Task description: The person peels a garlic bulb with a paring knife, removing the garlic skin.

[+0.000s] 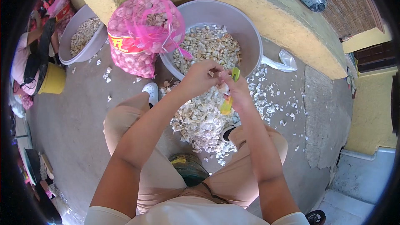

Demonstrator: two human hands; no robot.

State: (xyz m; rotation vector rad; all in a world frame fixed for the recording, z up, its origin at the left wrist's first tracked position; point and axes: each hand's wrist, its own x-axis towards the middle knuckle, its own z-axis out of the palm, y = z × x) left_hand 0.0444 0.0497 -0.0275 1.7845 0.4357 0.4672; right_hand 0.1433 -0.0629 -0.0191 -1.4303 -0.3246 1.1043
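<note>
My left hand [203, 77] is closed, its fingertips pinching a small garlic clove [212, 73]. My right hand [237, 89] meets it fingertip to fingertip and grips a yellow cutter-like tool [226, 105]; its blade cannot be made out. Just beyond both hands stands a lilac basin [256, 46] holding many garlic cloves [208, 46]. Below the hands, a heap of white garlic skins [200, 121] covers the floor between my feet. A pink mesh sack of whole garlic bulbs [133, 64] leans by the basin, its top gathered open.
Another lilac basin [66, 56] with cloves stands at left, beside a yellow bucket [53, 79] and a seated person [26, 60]. A low concrete ledge [266, 8] curves behind the basin. White plastic [287, 61] and scattered skins lie on the right. A dark round container [189, 168] is between my legs.
</note>
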